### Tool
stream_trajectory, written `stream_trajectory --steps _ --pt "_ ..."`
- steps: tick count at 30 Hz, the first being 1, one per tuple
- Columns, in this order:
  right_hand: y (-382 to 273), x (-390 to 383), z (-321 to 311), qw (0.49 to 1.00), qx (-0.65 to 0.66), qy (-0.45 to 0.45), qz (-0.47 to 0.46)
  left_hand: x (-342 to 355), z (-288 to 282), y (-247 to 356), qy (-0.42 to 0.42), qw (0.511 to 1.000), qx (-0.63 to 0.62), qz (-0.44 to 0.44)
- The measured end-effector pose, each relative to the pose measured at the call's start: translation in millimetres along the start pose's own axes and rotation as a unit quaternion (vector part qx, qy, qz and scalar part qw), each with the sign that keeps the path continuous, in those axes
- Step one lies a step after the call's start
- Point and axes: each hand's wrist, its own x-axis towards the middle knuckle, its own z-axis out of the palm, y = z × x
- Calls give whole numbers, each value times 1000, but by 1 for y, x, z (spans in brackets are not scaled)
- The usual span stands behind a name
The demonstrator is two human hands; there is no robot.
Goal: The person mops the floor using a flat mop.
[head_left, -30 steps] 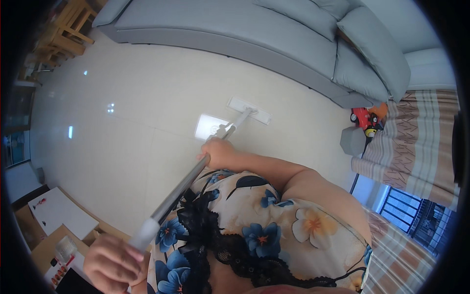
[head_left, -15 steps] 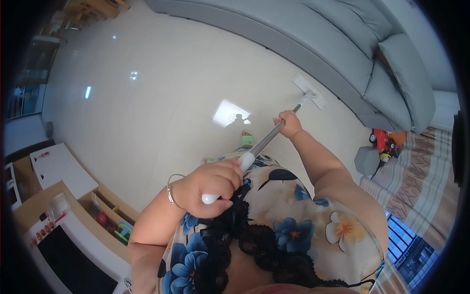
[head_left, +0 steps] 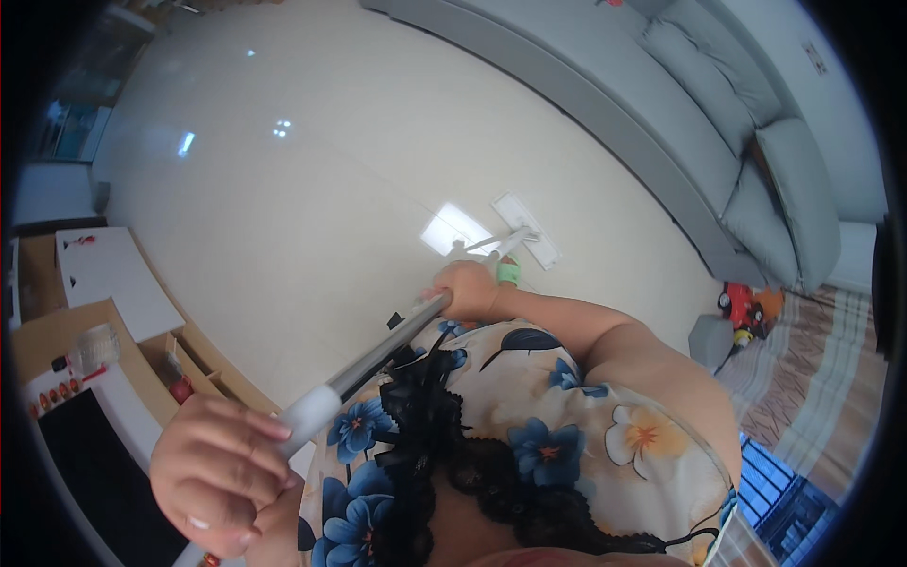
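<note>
A flat mop (head_left: 387,350) runs slantwise across the picture, from the lower left up to the floor. My left hand (head_left: 227,468) is closed around its white grip near the top end, out over the cabinet side. Farther along, my right hand (head_left: 465,288) is wrapped round the grey metal shaft, in front of my body. The white rectangular mop head (head_left: 527,231) lies flat on the pale tiles, just beyond a green slipper (head_left: 508,272) on my foot. Part of the shaft below my right hand is hidden by it.
A grey sofa (head_left: 567,85) with cushions lines the far right. Toys, among them a red toy car (head_left: 739,304), lie by its end next to a grey block (head_left: 710,340) and a striped cloth (head_left: 803,378). A low white-and-wood cabinet (head_left: 123,283) with open drawers stands at left.
The mop head has moved from beside the sofa leftward and nearer to my feet. My left hand has swung down and left with the grip; my right hand has come left and nearer.
</note>
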Motion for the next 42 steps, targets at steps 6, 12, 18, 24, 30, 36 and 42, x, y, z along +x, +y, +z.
stream_trajectory --steps 6,12,18,24,30,36,42 --pt "-27 57 23 993 -52 -85 -59 -29 40 35 58 990 129 -28" --pt "32 102 7 990 -121 -52 -40 -3 88 -15 358 911 146 -142" --pt "94 177 -39 983 -143 -97 62 23 23 -95 256 950 121 -130" --pt "185 255 -93 959 -207 -168 94 77 -32 -174 216 958 109 -152" --pt "259 345 -159 966 -218 -119 76 152 -123 -233 214 958 112 -155" --pt "316 413 -212 961 -234 -135 67 210 -186 -278 214 957 115 -157" --pt "322 456 -230 956 -257 -129 55 222 -218 -299 295 941 109 -126"
